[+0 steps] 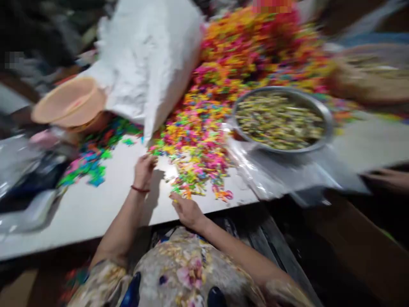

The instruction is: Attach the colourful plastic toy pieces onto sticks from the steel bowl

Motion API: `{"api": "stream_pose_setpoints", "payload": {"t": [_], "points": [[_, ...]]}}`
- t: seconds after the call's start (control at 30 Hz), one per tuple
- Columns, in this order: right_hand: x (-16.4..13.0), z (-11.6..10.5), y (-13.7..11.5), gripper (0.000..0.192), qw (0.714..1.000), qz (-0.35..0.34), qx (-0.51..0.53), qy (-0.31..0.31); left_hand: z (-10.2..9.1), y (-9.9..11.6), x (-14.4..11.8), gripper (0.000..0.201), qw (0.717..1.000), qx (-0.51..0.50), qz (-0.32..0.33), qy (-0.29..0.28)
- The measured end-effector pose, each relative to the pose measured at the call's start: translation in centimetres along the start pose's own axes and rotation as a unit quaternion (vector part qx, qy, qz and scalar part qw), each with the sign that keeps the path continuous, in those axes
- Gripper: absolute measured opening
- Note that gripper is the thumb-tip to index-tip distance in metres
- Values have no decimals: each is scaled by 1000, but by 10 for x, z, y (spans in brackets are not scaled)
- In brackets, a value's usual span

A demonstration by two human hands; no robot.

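The picture is motion-blurred. My left hand (144, 169), with a red thread at the wrist, rests on the white table (96, 209) with curled fingers touching the near edge of a big heap of small multicoloured plastic pieces (204, 128). My right hand (187, 209) lies at the table's front edge, its fingertips at the nearest pieces of the same heap. Blur keeps me from telling whether either hand holds a piece.
A large white sack (150, 64) lies tipped on the table behind my left hand. A peach plastic bowl (68, 104) is at the left, a metal basin (281, 121) of yellowish pieces at the right on clear plastic sheet (281, 175). Another person's hand (388, 178) shows at the right edge.
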State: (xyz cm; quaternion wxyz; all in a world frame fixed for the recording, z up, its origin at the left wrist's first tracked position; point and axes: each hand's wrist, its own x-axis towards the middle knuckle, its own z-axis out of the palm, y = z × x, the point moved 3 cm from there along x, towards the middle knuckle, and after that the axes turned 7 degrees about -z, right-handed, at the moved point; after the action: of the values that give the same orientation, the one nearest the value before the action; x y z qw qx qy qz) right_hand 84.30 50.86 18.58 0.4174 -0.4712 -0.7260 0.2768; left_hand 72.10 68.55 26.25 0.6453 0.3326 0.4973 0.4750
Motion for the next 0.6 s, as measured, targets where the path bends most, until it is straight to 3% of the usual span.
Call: {"api": "stream_pose_setpoints", "payload": {"t": [0.07,0.2,0.3,0.5,0.6], "points": [[5,-5,4,35,999,23,36,22,-19,-7,-19,29,997,-65,-51,7],[8,-19,-2,32,983,113,136,51,-12,-28,-51,27,986,-117,-107,-42],[8,-27,-7,35,946,199,244,71,-10,-38,-71,23,981,-130,-128,-69],[10,-40,-9,41,896,239,365,85,-11,-48,-81,13,977,-138,-142,-76],[6,-39,-9,38,898,244,359,78,-12,-53,-78,18,979,-135,-138,-58]]}}
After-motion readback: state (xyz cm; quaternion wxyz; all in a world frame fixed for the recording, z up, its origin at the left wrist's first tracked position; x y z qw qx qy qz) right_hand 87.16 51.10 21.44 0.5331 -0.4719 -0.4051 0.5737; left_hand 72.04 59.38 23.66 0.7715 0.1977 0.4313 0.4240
